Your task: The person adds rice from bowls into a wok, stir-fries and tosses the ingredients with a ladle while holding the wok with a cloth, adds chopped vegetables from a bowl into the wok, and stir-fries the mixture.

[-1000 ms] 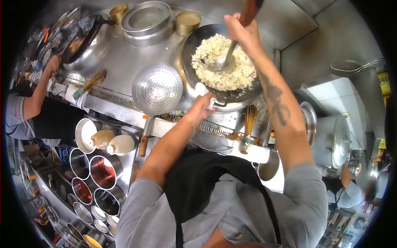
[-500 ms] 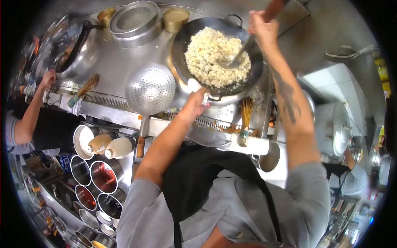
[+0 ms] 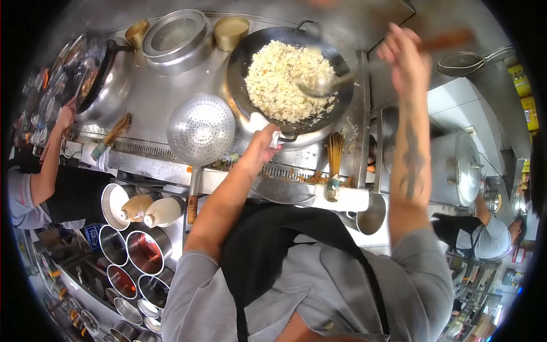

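A black wok (image 3: 235, 77) sits on the stove, with a heap of fried rice (image 3: 282, 74) in it. My left hand (image 3: 265, 142) is closed on the wok's near rim by its loop handle, with a folded white cloth (image 3: 259, 122) between. Motion smears my right hand (image 3: 407, 60), up to the right of the wok. It grips a ladle (image 3: 316, 86), whose wooden handle juts out to the right past the hand. The ladle's bowl rests at the right part of the rice.
A perforated strainer (image 3: 201, 128) lies left of the wok. Near its front edge stands a bamboo brush (image 3: 334, 165). Lidded metal pot (image 3: 175, 43) at back left; sauce pots (image 3: 145, 251) and bottles (image 3: 165, 212) at lower left. Another person's hand (image 3: 66, 117) holds a pan at far left.
My right hand has moved right and slightly down, and the ladle's handle has swung lower to the right. My left hand stays at the wok rim. The view has shifted a little.
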{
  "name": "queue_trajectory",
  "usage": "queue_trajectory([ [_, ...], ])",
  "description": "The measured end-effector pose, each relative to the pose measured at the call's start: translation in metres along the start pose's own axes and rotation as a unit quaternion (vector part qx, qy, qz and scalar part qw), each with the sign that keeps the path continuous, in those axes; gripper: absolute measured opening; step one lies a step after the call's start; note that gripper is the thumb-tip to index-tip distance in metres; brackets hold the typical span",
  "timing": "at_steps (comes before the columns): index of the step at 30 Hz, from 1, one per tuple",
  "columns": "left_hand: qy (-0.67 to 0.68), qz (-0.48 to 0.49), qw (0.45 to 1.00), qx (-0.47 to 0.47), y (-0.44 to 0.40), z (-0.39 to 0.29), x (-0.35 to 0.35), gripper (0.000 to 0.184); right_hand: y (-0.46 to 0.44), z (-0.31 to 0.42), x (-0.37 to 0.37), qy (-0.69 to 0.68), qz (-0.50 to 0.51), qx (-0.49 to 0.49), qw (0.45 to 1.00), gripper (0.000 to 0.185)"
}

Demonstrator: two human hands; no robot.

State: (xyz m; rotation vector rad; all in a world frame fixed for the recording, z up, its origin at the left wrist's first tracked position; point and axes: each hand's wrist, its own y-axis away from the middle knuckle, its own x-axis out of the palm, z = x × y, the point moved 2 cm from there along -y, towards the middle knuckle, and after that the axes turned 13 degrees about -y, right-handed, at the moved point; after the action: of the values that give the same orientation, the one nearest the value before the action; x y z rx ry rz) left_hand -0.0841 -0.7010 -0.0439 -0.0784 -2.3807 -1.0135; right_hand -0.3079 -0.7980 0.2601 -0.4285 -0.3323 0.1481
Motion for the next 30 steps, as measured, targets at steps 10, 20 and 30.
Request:
queue_trajectory([
  [10, 0.011, -0.011, 1.0, 0.001, 0.001, 0.001, 0.002, 0.012, -0.042, -0.02, 0.045, -0.028, -0.135, -0.145, 0.98, 0.025],
  [20, 0.004, 0.007, 1.0, 0.003, -0.01, 0.007, -0.004, 0.013, -0.021, -0.077, 0.112, 0.037, -0.042, -0.039, 0.998, 0.024],
  [30, -0.008, -0.017, 1.0, -0.001, 0.001, 0.003, 0.004, 0.012, -0.069, -0.084, 0.104, 0.073, -0.021, -0.046, 0.996, 0.026],
])
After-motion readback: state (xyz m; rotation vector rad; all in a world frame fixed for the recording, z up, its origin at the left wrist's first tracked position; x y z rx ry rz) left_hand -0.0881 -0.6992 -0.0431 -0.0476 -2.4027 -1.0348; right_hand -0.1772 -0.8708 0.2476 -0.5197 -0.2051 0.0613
